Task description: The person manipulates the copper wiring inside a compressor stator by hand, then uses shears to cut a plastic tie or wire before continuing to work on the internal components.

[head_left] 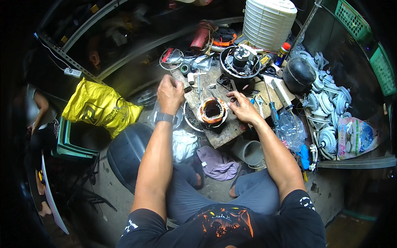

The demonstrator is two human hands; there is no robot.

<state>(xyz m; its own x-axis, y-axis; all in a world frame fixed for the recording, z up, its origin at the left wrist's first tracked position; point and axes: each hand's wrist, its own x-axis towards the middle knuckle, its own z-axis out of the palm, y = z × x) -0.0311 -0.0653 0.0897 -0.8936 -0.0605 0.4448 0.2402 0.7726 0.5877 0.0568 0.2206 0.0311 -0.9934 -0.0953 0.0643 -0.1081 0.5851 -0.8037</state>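
One left hand (170,91) curled, grip unclear, right hand (245,107) loosely spread, round copper coil (212,120), rough wooden board (232,131)

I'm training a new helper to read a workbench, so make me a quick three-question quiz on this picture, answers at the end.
1. Which lies between the left hand and the right hand in this view?
a) ribbed white tub
b) copper-wound ring
c) green basket

2. True or false: the yellow sack is farther left in the picture than the left hand.

3. Fill in: the screwdriver to the right of the right hand has a ____ handle.

Key: 1. b; 2. true; 3. blue
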